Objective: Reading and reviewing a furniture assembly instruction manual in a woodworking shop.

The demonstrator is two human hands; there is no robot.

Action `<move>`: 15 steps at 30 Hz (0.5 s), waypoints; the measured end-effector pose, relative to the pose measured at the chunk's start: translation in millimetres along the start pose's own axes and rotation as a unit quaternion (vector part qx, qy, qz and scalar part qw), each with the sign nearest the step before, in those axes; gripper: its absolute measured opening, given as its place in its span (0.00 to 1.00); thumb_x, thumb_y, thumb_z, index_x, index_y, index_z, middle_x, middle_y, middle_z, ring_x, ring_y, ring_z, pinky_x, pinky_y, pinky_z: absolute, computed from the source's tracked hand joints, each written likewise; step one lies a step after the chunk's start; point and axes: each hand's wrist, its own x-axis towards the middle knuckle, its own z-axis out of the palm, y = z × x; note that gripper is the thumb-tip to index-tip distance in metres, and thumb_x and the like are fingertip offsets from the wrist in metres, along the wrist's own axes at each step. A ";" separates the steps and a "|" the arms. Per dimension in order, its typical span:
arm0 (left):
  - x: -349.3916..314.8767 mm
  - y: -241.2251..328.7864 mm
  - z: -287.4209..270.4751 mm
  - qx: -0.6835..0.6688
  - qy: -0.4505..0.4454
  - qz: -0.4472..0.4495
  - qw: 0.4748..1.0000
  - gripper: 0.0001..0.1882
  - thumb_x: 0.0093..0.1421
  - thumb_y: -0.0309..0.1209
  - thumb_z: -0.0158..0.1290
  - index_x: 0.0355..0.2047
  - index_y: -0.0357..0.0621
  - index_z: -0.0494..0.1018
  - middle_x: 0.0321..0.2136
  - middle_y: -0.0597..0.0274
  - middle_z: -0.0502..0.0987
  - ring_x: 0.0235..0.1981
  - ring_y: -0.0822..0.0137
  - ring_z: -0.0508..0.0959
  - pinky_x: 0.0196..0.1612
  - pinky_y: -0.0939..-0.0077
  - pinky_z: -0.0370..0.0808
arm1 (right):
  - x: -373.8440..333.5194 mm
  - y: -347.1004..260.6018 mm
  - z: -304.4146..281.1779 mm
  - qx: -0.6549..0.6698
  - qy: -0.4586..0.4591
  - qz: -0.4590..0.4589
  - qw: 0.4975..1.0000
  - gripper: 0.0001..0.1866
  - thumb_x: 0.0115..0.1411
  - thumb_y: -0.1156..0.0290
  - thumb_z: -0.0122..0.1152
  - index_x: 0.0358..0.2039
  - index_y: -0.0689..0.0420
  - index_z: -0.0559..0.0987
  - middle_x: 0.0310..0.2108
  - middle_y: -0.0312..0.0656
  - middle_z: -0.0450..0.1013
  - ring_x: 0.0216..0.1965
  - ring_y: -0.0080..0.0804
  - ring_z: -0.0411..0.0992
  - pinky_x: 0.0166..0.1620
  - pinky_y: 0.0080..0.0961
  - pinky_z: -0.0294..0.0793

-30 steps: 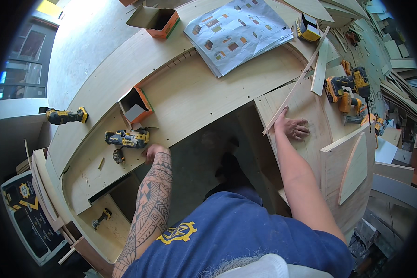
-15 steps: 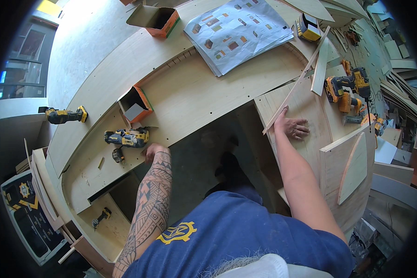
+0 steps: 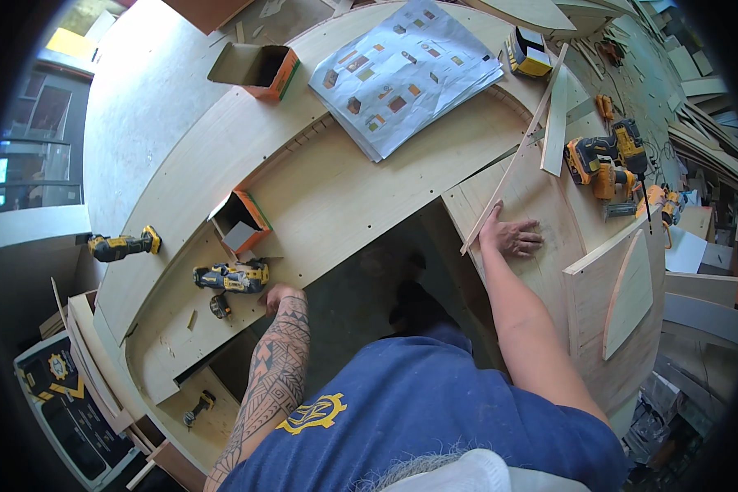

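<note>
My left hand [image 3: 279, 297] rests on the edge of a curved plywood panel [image 3: 336, 197], right beside a yellow-and-black power tool [image 3: 230, 277] lying on the panel; the fingers look curled and hold nothing. My right hand [image 3: 512, 238] lies flat, fingers spread, on another plywood sheet [image 3: 549, 205] to the right, next to a thin wooden strip [image 3: 512, 156] that runs diagonally up the sheet. I stand in the gap between the two panels.
A small open orange box [image 3: 239, 223] sits above the power tool, another open box [image 3: 258, 70] further back. A stack of printed sheets [image 3: 406, 74] lies at the top middle. Two yellow drills [image 3: 607, 160] lie at right, another yellow tool [image 3: 123, 244] at left.
</note>
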 end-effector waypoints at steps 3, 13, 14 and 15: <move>2.5 -1.3 0.1 0.005 0.012 0.008 1.000 0.28 0.40 0.28 0.76 0.46 0.53 0.86 0.42 0.67 0.87 0.36 0.72 0.83 0.36 0.66 0.80 | -4.0 -2.0 -5.8 0.003 -0.003 0.007 1.000 0.64 0.59 0.22 0.45 0.76 0.62 0.43 0.74 0.76 0.34 0.76 0.69 0.34 0.73 0.66 0.33; 56.5 12.3 12.3 -0.092 -0.024 -0.002 0.995 0.16 0.48 0.37 0.73 0.35 0.44 0.86 0.40 0.60 0.87 0.37 0.65 0.85 0.38 0.58 0.84 | 4.8 5.7 -13.9 0.013 -0.064 -0.001 0.998 0.62 0.60 0.25 0.46 0.77 0.61 0.41 0.74 0.74 0.30 0.77 0.68 0.28 0.73 0.65 0.29; 80.4 20.5 26.1 -0.107 0.037 -0.054 0.992 0.14 0.46 0.34 0.73 0.34 0.49 0.88 0.39 0.63 0.87 0.38 0.65 0.86 0.39 0.56 0.84 | 3.4 5.1 -22.7 0.030 -0.107 -0.016 0.994 0.62 0.61 0.25 0.45 0.77 0.61 0.40 0.75 0.73 0.30 0.77 0.67 0.26 0.74 0.64 0.28; 113.0 1.0 24.4 0.003 0.169 -0.013 0.986 0.11 0.45 0.36 0.73 0.30 0.49 0.88 0.34 0.58 0.87 0.36 0.62 0.85 0.38 0.56 0.83 | 6.6 17.1 -24.3 0.034 -0.101 -0.007 0.994 0.62 0.61 0.25 0.45 0.77 0.61 0.40 0.75 0.73 0.30 0.77 0.67 0.26 0.74 0.64 0.28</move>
